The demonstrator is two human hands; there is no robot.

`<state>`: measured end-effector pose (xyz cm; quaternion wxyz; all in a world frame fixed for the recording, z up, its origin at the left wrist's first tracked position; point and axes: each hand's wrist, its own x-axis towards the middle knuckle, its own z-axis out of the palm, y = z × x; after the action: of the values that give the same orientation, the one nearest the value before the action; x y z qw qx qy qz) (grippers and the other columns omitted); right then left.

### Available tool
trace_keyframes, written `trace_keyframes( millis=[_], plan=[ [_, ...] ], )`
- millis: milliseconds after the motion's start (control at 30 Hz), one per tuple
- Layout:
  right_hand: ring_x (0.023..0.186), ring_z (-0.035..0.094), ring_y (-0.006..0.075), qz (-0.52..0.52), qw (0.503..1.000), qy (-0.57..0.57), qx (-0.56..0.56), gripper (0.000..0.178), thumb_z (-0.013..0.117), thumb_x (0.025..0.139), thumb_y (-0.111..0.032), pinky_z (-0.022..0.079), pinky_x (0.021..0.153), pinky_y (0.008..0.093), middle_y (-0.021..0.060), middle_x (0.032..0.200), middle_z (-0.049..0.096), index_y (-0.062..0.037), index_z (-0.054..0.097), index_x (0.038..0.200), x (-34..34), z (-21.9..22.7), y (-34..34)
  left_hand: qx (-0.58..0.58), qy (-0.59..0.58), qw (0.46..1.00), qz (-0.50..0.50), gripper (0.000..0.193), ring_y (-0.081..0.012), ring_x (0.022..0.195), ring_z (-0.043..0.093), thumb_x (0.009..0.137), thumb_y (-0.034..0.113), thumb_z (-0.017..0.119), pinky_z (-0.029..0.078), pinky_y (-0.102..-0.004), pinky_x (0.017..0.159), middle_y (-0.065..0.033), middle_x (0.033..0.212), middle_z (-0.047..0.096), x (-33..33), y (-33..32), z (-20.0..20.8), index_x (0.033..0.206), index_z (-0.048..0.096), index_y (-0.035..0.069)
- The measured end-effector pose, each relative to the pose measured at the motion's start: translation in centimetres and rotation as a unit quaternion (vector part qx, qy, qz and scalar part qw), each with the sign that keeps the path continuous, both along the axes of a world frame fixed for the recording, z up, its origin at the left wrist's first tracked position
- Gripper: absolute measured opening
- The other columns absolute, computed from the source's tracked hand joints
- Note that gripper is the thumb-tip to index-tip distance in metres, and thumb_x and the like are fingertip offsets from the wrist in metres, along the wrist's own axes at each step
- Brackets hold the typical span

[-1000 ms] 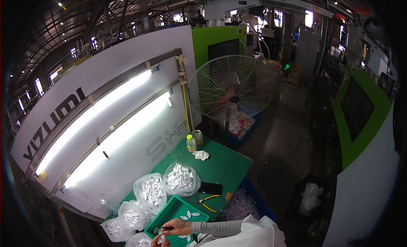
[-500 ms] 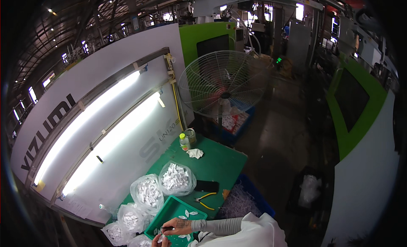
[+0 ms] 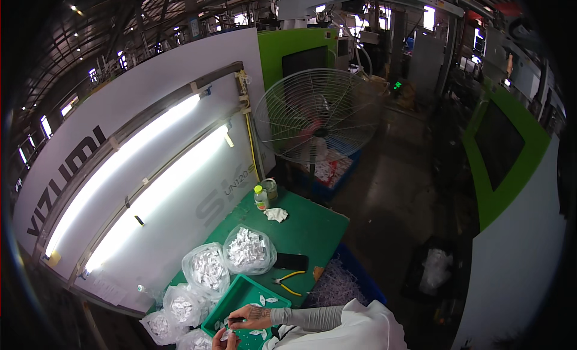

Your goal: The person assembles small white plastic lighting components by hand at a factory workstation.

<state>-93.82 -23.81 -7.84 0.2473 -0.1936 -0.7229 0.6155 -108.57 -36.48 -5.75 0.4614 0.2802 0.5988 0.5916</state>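
Observation:
My right hand (image 3: 253, 317), at the end of a grey sleeve, is closed on a slim dark tool (image 3: 236, 320) whose exact kind is too small to make out. Just below it, at the picture's lower edge, the fingers of my left hand (image 3: 224, 343) pinch a small white plastic part (image 3: 226, 334). Both hands meet over the near left part of a green tray (image 3: 240, 285). Several similar white parts (image 3: 268, 300) lie loose on the tray's floor, some of them half hidden by my right hand and forearm.
Clear bags of small white parts (image 3: 247, 248) crowd the tray's left and far side. Yellow-handled pliers (image 3: 291, 282), a black phone-like slab (image 3: 291, 261), a crumpled cloth (image 3: 276, 214) and a bottle (image 3: 260, 199) rest on the green table (image 3: 321, 221). A blue bin (image 3: 365, 278) and caged fan (image 3: 318, 115) stand beyond.
The whole view has shifted slightly. Both hands keep close together over the tray, the dark tool still in the right and the white part in the left.

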Motion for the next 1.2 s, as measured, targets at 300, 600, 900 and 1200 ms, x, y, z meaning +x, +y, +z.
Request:
trace_keyframes(
  millis=[300,600,900,1200],
  plan=[
    [0.084,0.058,0.0164,0.036,0.999,-0.009,-0.012,0.036,0.055,0.1,-0.034,0.049,0.078,0.0325,0.0093,0.094,0.063,0.0003,0.056,0.111,0.0,-0.6,0.1,0.003,0.023,1.0,-0.019,0.029,-0.013,0.083,0.063,0.092,0.016,0.07,0.051,-0.0275,0.075,-0.0074,0.093,0.068,-0.1,-0.3,0.2,0.117,0.065,0.001],
    [0.08,0.056,0.0116,0.025,0.999,0.008,-0.027,0.034,0.059,0.098,-0.033,0.048,0.073,0.0283,0.0058,0.088,0.062,0.0006,0.06,0.104,0.6,-0.1,-0.7,0.026,0.019,0.996,-0.088,0.032,-0.0118,0.082,0.062,0.092,0.011,0.069,0.05,-0.0264,0.074,-0.0061,0.093,0.068,-1.1,-0.2,-1.6,0.122,0.063,0.0],
    [0.077,0.055,0.0086,0.021,0.999,-0.005,-0.034,0.033,0.063,0.095,-0.032,0.047,0.071,0.0264,0.0027,0.084,0.06,0.0006,0.06,0.1,0.8,0.4,0.0,0.051,-0.054,0.997,-0.016,0.015,-0.0116,0.086,0.062,0.094,0.008,0.065,0.052,-0.0261,0.074,-0.0032,0.1,0.064,0.3,0.6,-1.1,0.108,0.063,0.004],
    [0.08,0.055,0.0083,0.002,0.999,0.013,-0.042,0.036,0.063,0.096,-0.031,0.048,0.073,0.0253,0.0041,0.093,0.061,-0.0007,0.058,0.115,-0.2,0.2,-2.1,0.01,-0.074,0.997,0.0,0.024,-0.0138,0.087,0.062,0.095,0.011,0.064,0.053,-0.0283,0.076,-0.0051,0.104,0.064,-2.7,-1.2,-3.7,0.117,0.061,0.003]
  ],
)
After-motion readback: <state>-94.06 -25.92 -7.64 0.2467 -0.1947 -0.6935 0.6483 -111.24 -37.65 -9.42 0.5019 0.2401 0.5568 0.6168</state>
